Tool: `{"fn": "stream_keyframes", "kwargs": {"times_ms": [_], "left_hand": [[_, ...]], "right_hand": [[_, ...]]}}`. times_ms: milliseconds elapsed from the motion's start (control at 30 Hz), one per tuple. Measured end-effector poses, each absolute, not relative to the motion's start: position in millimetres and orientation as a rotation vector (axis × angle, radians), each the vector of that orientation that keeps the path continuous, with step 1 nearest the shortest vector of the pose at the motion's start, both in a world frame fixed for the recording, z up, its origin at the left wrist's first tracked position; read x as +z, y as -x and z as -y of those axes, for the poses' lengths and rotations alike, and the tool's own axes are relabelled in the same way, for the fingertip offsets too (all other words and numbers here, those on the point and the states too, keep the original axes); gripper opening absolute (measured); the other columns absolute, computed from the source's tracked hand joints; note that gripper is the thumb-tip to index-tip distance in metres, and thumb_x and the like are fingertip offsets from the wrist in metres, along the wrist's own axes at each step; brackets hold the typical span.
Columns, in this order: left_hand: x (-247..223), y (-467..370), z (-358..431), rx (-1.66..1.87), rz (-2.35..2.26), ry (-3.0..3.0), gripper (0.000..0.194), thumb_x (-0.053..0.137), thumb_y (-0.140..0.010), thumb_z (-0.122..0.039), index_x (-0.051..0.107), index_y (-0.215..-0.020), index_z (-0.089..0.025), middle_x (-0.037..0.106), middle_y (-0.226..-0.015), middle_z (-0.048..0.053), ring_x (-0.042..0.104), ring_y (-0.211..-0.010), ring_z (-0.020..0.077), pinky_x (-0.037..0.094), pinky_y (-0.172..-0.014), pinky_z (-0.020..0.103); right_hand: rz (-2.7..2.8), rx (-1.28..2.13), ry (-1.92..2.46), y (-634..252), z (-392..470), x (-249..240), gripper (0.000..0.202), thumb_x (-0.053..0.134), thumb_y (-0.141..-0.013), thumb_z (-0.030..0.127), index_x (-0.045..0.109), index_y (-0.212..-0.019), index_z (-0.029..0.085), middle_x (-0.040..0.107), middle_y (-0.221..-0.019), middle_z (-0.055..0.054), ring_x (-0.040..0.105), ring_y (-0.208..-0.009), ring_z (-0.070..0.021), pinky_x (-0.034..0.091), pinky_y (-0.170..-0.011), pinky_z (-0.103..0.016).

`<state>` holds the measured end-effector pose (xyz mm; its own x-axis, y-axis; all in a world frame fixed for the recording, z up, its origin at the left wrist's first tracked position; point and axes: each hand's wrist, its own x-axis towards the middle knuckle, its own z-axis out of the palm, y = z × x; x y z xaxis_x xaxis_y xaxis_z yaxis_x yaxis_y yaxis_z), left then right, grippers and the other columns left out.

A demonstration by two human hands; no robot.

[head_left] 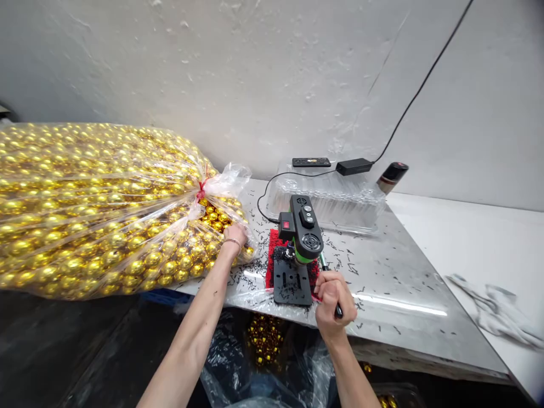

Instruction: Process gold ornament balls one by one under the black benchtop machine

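A huge clear plastic bag of shiny gold balls (85, 215) lies on the left, tied with a red band (200, 190). My left hand (235, 235) reaches into the bag's opening among the balls; whether it grips one is hidden. A small black and green press machine (302, 229) stands on a black base plate (292, 283) over a red mat (274, 241). My right hand (334, 294) is closed around the machine's black lever handle (338, 310) at the table's front edge.
Black shavings litter the shiny metal table top (395, 283). Behind the machine lie a clear plastic tray (340, 204), a power adapter (354, 166) with its cable, a black remote (311, 162) and a dark can (391, 175). A white cloth (497, 309) lies right. More gold balls sit in a bag (266, 337) below.
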<state>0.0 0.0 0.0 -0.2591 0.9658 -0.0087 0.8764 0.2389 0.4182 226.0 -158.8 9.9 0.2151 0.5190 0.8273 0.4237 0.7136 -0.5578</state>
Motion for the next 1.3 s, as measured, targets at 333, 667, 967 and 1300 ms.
{"fn": "stream_keyframes", "kwargs": {"times_ms": [333, 667, 967, 1300], "left_hand": [[5, -8, 86, 1.372, -1.178, -0.817, 0.054, 0.076, -0.068, -0.035, 0.058, -0.116, -0.018, 0.063, -0.078, 0.0, 0.058, -0.06, 0.0088, 0.049, -0.059, 0.021], [-22, -77, 132, 1.244, -0.969, -0.595, 0.043, 0.073, -0.071, -0.034, 0.063, -0.11, -0.019, 0.069, -0.101, 0.006, 0.067, -0.084, 0.0145, 0.053, -0.082, 0.03], [-50, -100, 124, 1.217, -1.298, -1.19, 0.036, 0.067, -0.075, -0.035, 0.062, -0.106, -0.016, 0.071, -0.101, 0.009, 0.066, -0.091, 0.0198, 0.05, -0.082, 0.034], [-55, -103, 129, 1.141, -1.476, -1.966, 0.028, 0.065, -0.08, -0.024, 0.065, -0.108, -0.018, 0.07, -0.107, 0.009, 0.063, -0.098, 0.0235, 0.048, -0.09, 0.04]], "right_hand": [[1.376, 0.073, 0.815, -224, 157, 6, 0.029, 0.042, -0.087, 0.01, 0.044, -0.06, 0.02, 0.045, -0.056, 0.002, 0.052, -0.059, -0.014, 0.04, -0.053, -0.028], [1.437, 0.073, 0.839, -224, 161, 15, 0.03, 0.039, -0.088, 0.007, 0.043, -0.061, 0.02, 0.047, -0.06, 0.001, 0.052, -0.064, -0.0126, 0.041, -0.056, -0.027], [1.476, 0.066, 0.834, -225, 162, 17, 0.027, 0.039, -0.088, 0.006, 0.042, -0.064, 0.02, 0.045, -0.06, 0.002, 0.053, -0.065, -0.0126, 0.042, -0.057, -0.026], [1.505, 0.073, 0.828, -227, 163, 14, 0.025, 0.039, -0.087, 0.006, 0.043, -0.067, 0.02, 0.045, -0.061, 0.002, 0.052, -0.067, -0.0134, 0.043, -0.059, -0.027]]}}
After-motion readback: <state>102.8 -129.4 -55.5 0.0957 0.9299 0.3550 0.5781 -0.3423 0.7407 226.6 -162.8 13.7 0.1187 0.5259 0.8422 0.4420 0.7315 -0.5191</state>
